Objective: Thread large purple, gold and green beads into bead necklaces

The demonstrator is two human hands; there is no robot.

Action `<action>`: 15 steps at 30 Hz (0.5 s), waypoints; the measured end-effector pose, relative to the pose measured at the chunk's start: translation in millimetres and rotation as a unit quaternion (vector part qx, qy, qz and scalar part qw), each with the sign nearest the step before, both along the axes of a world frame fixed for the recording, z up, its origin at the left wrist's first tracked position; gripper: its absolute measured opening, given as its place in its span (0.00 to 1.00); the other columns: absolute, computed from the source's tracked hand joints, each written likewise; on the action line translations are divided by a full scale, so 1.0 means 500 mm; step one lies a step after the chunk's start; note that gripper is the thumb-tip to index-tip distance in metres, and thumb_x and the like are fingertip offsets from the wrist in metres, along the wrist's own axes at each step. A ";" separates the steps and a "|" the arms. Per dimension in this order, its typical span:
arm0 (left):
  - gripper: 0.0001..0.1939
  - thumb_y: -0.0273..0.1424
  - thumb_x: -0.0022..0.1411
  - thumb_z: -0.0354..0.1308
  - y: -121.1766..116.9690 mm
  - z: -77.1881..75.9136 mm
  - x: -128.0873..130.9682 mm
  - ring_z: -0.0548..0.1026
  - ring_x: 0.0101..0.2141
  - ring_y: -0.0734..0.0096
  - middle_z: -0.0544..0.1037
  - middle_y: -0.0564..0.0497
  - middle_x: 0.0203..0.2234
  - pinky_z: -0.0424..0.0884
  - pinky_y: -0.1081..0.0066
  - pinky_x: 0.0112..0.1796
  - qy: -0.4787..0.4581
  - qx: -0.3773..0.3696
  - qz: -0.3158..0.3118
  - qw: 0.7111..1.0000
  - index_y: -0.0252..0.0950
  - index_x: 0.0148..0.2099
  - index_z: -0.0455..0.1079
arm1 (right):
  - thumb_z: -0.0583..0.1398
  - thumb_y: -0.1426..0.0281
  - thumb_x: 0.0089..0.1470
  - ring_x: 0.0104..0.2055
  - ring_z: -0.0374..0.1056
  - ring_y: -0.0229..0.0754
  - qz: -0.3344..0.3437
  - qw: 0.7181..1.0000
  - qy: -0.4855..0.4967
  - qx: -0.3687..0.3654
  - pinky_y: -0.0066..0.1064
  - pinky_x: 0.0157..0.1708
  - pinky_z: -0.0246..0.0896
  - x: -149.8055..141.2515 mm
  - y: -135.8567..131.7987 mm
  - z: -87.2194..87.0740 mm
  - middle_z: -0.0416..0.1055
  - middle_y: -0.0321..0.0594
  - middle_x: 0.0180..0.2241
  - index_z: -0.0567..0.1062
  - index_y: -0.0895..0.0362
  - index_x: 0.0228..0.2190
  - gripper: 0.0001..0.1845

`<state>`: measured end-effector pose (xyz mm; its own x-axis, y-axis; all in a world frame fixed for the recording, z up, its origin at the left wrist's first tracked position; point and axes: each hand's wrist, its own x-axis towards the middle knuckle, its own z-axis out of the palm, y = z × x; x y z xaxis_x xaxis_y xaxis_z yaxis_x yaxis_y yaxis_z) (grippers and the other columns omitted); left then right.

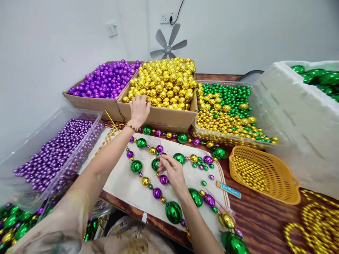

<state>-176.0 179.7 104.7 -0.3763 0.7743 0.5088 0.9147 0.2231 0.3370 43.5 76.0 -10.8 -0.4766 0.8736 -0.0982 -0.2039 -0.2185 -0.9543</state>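
Observation:
My left hand [140, 110] reaches over the front edge of a cardboard box [164, 118] heaped with shiny gold beads [169, 83]. Its fingers are stretched out onto the beads, with the tips partly hidden. Lower down, my right hand [171, 171] is closed in a pinch on a thin needle [159, 137] that points upward. Around this hand, strands of green, purple and gold beads lie on a white cloth [119, 183]. A big green bead [173, 212] belongs to the strand nearest me.
Purple beads [106, 79] fill the adjoining box. Clear tubs hold small purple beads [63, 151] at left and green and gold beads [225, 106] at right. A yellow basket [280, 180], a blue-labelled strip [229, 189] and gold bead chains [315, 222] lie to the right, beside a white foam box [299, 109].

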 end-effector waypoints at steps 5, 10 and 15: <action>0.12 0.26 0.55 0.68 0.104 0.024 -0.045 0.71 0.50 0.42 0.72 0.40 0.40 0.61 0.45 0.54 -0.042 -0.019 -0.023 0.999 0.34 0.40 0.70 | 0.66 0.54 0.52 0.24 0.72 0.38 -0.006 1.000 0.003 -0.013 0.28 0.22 0.71 0.012 -0.012 -0.008 0.75 0.38 0.26 0.80 0.57 0.38 0.20; 0.13 0.17 0.51 0.67 0.110 0.016 -0.057 0.71 0.49 0.48 0.70 0.44 0.38 0.61 0.48 0.55 -0.132 0.027 -0.061 0.989 0.35 0.36 0.70 | 0.68 0.54 0.49 0.28 0.76 0.42 -0.011 0.999 -0.005 -0.044 0.31 0.25 0.75 0.025 -0.018 -0.001 0.77 0.40 0.28 0.80 0.58 0.36 0.20; 0.12 0.21 0.58 0.63 0.032 0.028 -0.037 0.74 0.46 0.59 0.69 0.43 0.46 0.67 0.55 0.55 -0.280 0.115 -0.162 0.939 0.37 0.45 0.72 | 0.68 0.55 0.49 0.24 0.74 0.40 -0.023 0.999 -0.009 -0.043 0.27 0.21 0.71 0.029 -0.022 0.005 0.76 0.39 0.25 0.80 0.58 0.36 0.20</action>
